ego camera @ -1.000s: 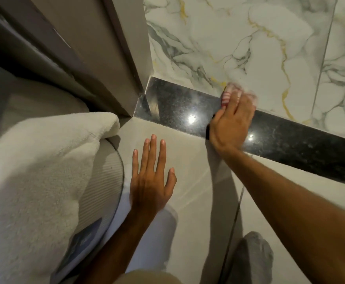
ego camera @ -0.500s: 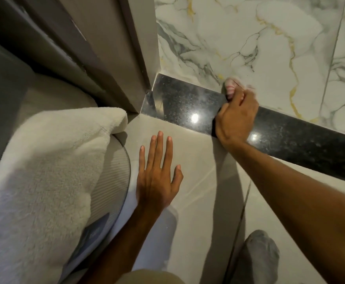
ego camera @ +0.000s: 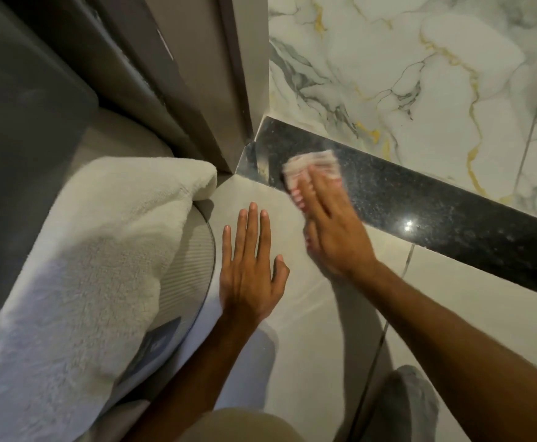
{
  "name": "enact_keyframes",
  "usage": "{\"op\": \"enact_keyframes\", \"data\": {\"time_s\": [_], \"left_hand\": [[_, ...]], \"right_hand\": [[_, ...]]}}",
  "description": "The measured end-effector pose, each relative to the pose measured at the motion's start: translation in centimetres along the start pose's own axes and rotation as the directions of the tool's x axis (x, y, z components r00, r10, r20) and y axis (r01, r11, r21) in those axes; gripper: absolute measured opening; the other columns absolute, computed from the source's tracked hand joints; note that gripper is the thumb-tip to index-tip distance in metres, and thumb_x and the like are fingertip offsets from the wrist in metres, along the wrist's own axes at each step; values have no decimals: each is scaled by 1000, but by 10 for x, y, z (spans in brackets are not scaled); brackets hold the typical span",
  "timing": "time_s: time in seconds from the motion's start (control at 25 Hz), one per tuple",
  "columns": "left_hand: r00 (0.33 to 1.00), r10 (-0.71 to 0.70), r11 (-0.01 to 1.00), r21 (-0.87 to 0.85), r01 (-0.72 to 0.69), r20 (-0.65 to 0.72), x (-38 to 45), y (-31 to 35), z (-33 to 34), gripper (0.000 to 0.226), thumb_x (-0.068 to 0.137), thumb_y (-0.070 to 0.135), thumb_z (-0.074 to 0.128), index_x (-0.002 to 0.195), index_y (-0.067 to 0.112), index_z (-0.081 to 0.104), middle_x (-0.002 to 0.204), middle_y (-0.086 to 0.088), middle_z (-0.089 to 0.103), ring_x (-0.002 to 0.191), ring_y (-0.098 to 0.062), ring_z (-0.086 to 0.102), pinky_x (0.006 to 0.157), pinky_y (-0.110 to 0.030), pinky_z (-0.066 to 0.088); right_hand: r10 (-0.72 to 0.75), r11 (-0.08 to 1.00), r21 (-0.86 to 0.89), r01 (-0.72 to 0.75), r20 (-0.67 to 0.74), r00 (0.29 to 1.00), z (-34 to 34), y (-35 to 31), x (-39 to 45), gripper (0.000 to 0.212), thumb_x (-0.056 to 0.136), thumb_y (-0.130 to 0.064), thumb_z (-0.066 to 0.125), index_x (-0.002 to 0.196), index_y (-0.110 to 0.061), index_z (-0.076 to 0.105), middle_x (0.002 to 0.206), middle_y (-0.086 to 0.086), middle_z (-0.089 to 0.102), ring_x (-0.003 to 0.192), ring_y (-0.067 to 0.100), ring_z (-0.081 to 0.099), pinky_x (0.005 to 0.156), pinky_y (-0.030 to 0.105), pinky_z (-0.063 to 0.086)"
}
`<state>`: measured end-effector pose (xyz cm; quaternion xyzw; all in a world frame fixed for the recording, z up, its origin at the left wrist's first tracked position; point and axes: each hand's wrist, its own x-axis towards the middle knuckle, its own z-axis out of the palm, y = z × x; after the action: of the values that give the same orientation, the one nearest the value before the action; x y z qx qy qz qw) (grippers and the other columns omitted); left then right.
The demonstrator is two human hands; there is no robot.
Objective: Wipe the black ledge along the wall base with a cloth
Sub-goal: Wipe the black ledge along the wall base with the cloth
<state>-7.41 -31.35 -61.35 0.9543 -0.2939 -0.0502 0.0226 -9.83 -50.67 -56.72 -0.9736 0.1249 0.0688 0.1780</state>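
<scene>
A glossy black speckled ledge (ego camera: 420,205) runs along the base of the marble wall, from the door-frame corner down to the right. My right hand (ego camera: 330,231) presses a pink-and-white striped cloth (ego camera: 311,165) flat on the ledge's left part, near the corner; hand and cloth are motion-blurred. The cloth shows beyond my fingertips, the rest is under the palm. My left hand (ego camera: 251,269) lies flat on the beige floor tile, fingers spread, holding nothing.
A thick white towel (ego camera: 79,275) drapes over a round ribbed object (ego camera: 187,269) at the left. A grey door frame (ego camera: 228,74) meets the ledge's left end. White marble wall (ego camera: 420,74) with gold veins rises behind. A grey-socked foot (ego camera: 401,406) rests at the bottom right.
My right hand has slid the cloth leftward along the ledge toward the door-frame corner and flattened over it. My left hand stays planted on the floor.
</scene>
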Motion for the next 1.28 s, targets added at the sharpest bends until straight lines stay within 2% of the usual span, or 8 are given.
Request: {"op": "enact_keyframes", "data": {"time_s": [0.16, 0.32, 0.4, 0.52, 0.64, 0.92, 1.12, 1.28], "left_hand": [[1000, 5, 1000, 18, -5, 1, -1, 0, 4, 83, 106, 48, 33, 174, 7, 10, 184, -19, 9, 171, -35, 9, 139, -57, 15], [1000, -19, 1000, 17, 19, 3, 0, 2, 1, 84, 104, 49, 31, 174, 4, 12, 183, -20, 10, 170, -35, 11, 139, -56, 15], [999, -15, 1000, 13, 14, 49, 1, 2, -4, 84, 105, 48, 31, 174, 5, 7, 184, -18, 4, 171, -33, 5, 140, -55, 12], [993, -12, 1000, 21, 9, 114, 2, 1, -8, 85, 108, 50, 32, 174, 7, 1, 184, -17, -3, 171, -33, -2, 140, -55, 8], [995, -2, 1000, 25, 0, 97, 4, 1, -6, 85, 108, 54, 29, 175, 9, 4, 184, -17, 1, 171, -35, 3, 140, -57, 13], [989, 27, 992, 119, -45, 148, 8, 0, -9, 81, 111, 59, 17, 175, 14, -5, 184, -18, -2, 171, -37, -1, 138, -56, 4], [909, 40, 984, 143, -109, 415, -4, 3, -98, 85, 111, 66, 15, 174, 15, -8, 184, -17, -9, 171, -39, -4, 139, -57, 0], [910, 101, 985, 88, -149, 402, -43, 16, -241, 77, 115, 56, 19, 175, 9, 12, 182, -20, 13, 169, -40, 14, 138, -58, 21]], "right_hand": [[320, 947, 25, -320, -131, 938, 1, -17, 70, 68, 119, -37, 24, 177, -12, 1, 186, 13, -3, 175, 28, -4, 144, 50, 4], [-106, 990, -97, 106, 9, 994, 16, -29, 43, 67, 117, -42, 21, 177, -16, 9, 187, 9, 5, 175, 26, 3, 144, 51, 10], [-160, 980, -111, 166, 55, 986, 12, 4, -8, 65, 117, -42, 23, 177, -22, 10, 187, 3, 7, 175, 20, 3, 144, 50, 13], [120, 989, -88, -121, -19, 993, -11, 44, -28, 66, 116, -43, 22, 177, -23, 8, 187, 3, 6, 175, 20, 2, 143, 52, 13], [405, 910, -31, -413, -145, 903, -16, 28, 17, 68, 117, -43, 16, 177, -14, 3, 187, 10, -1, 175, 27, -1, 143, 53, 11], [110, 993, 47, -107, -71, 991, 14, -26, -37, 60, 115, -15, 49, 172, -9, 33, 181, 13, 29, 170, 35, 27, 139, 50, 27], [322, 857, 307, -415, 310, 894, -68, -39, -101, 58, 118, -20, 45, 174, -21, 30, 183, 1, 28, 170, 27, 29, 137, 43, 26], [311, 768, 457, -449, 346, 885, -196, -89, -137, 60, 113, -14, 60, 170, -13, 39, 178, 6, 39, 165, 27, 39, 138, 42, 33]]}}
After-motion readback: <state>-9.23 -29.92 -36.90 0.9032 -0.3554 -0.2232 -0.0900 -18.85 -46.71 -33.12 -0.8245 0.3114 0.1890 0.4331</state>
